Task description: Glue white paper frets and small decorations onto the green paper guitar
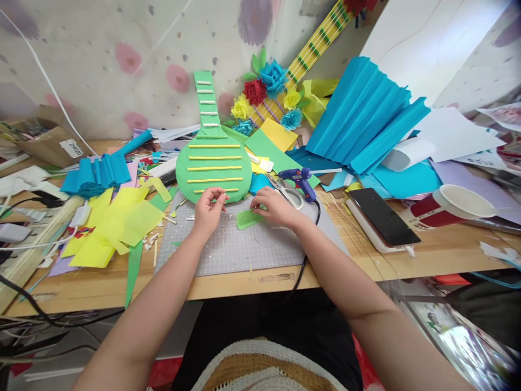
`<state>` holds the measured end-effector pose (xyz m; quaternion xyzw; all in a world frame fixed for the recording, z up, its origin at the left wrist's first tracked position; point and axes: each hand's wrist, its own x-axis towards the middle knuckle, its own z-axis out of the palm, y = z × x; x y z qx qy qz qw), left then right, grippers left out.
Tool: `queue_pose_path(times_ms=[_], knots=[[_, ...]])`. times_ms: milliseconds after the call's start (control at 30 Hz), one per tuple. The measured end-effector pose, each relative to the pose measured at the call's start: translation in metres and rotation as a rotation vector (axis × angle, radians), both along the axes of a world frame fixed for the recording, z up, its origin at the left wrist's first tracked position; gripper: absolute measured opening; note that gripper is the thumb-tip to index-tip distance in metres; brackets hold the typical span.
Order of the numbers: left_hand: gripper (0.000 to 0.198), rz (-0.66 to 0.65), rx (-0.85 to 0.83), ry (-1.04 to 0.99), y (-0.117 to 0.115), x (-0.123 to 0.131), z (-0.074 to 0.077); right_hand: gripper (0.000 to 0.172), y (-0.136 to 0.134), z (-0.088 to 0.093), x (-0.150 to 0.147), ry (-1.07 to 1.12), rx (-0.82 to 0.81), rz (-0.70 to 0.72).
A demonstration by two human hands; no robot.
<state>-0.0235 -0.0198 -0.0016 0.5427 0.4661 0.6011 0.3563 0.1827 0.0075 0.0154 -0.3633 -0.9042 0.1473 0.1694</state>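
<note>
My left hand (210,207) is closed in a pinch just below the round green paper body of a banjo-shaped craft (214,164); what its fingertips hold, if anything, is too small to make out. With bent fingers, my right hand (273,206) grips a small piece of green paper (247,219) low over the grey cutting mat (232,255). The green craft leans upright at the back of the mat, with yellow strips across its body and white strips along its neck. Scissors (293,200) and a purple hot glue gun (299,179) lie just beyond my right hand.
Blue crepe paper (358,117) stands at the back right beside a yellow flower-decorated paper guitar (313,51). A phone (382,217) and a paper cup (437,206) sit at right. Yellow paper sheets (106,228) cover the left. The glue gun's black cord (303,269) crosses the table edge.
</note>
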Motion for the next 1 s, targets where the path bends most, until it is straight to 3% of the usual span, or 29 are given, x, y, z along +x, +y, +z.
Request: queue_pose_path(times_ms=[100, 233, 333, 467, 567, 600, 700, 800, 933, 1000], knots=[[0.023, 0.041, 0.006, -0.021, 0.001, -0.001, -0.001, 0.015, 0.001, 0.006, 0.013, 0.057, -0.110, -0.074], [0.024, 0.090, -0.013, -0.018, 0.004, -0.003, -0.003, 0.013, 0.003, 0.005, 0.019, -0.059, -0.016, -0.228], [0.024, 0.178, 0.001, 0.057, 0.004, -0.010, -0.001, 0.024, 0.005, 0.004, 0.011, 0.046, -0.007, -0.318], [0.026, 0.429, 0.117, 0.074, 0.010, -0.035, 0.004, 0.039, 0.017, 0.001, -0.007, 0.278, -0.225, -0.465], [0.032, 0.628, 0.115, -0.013, 0.021, -0.059, -0.001, 0.056, 0.033, -0.004, -0.023, 0.399, -0.408, -0.547], [0.034, 0.636, 0.094, -0.054, 0.026, -0.065, -0.005, 0.059, 0.039, -0.005, -0.029, 0.442, -0.480, -0.566], [0.039, 0.532, 0.053, -0.238, 0.038, -0.072, -0.016, 0.053, 0.055, -0.006, -0.043, 0.605, -0.647, -0.643], [0.041, 0.423, 0.011, -0.370, 0.045, -0.069, -0.021, 0.040, 0.064, -0.006, -0.054, 0.726, -0.707, -0.698], [0.034, 0.508, -0.043, -0.533, 0.042, -0.064, -0.020, 0.023, 0.067, -0.012, -0.061, 0.858, -0.637, -0.695], [0.031, 0.584, -0.025, -0.502, 0.038, -0.063, -0.023, 0.017, 0.068, -0.017, -0.063, 0.932, -0.600, -0.641]])
